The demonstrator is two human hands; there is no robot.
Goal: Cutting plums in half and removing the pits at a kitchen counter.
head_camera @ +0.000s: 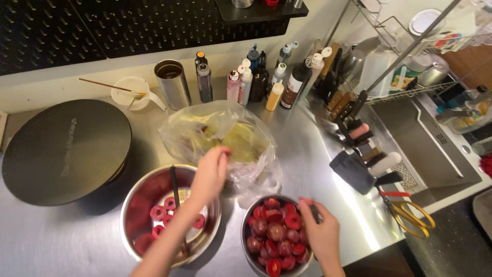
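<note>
We see our left hand (210, 177) stretched forward over the steel surface (318, 154), its fingers bent loosely and laid on the near edge of a clear plastic bag (218, 136). The fingertips touch the film at the bag's mouth, but we cannot tell whether that grip pinches the plastic or merely rests on it. The bag lies crumpled just beyond the hand, with pale yellowish contents showing through, and its bulk spreads wider than deep across the surface.

Our right hand (320, 231) sits at the right rim of the nearer metal bowl (245, 231), fingers curled inward. A small red piece shows at the fingertips and something dark lies beside the index finger; we cannot make out what it is, nor whether this grip is clenched on it. The bowl is heaped with dark red fruit (277, 233), some pieces cut and showing red flesh, directly left of and touching the hand.

Under our left forearm stands a larger metal bowl (136, 205) holding several red cored rings (159, 213) scattered on its floor. A thin dark tool (174, 184) rests in it, its long axis running from the far rim toward us.

To the left lies a round dark turntable (66, 149). Behind the bag stand a steel cup (172, 84) and a cluster of small bottles (261, 77). Knives (359, 149) and yellow-handled scissors (412, 215) lie at the right, near the sink (425, 143).
</note>
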